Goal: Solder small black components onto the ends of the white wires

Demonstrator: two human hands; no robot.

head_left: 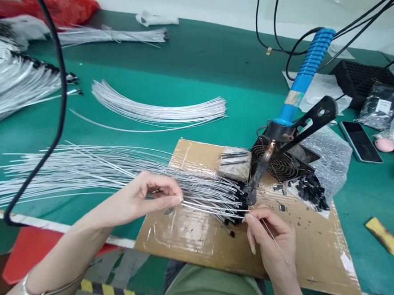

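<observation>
My left hand (pixel 156 196) is closed in a pinch on a white wire (pixel 214 207), which runs right toward the soldering iron's tip. My right hand (pixel 272 238) is closed just below that tip, with a thin strand of solder wire (pixel 272 236) running across its fingers. The white wire's end lies close to its fingertips; whether they touch it I cannot tell. The soldering iron (pixel 301 79), blue-handled, is fixed tip-down in a black metal stand (pixel 315 120). Beneath the held wire spreads a bundle of white wires (pixel 199 183) with black ends.
A cardboard sheet (pixel 189 237) lies on the green table (pixel 246 80). On it are a pale block (pixel 234 163), a black fan (pixel 274 158) and small black connectors (pixel 311 191). More wires (pixel 161 107) lie behind. A phone (pixel 360 141) rests right; a black cable (pixel 61 84) hangs left.
</observation>
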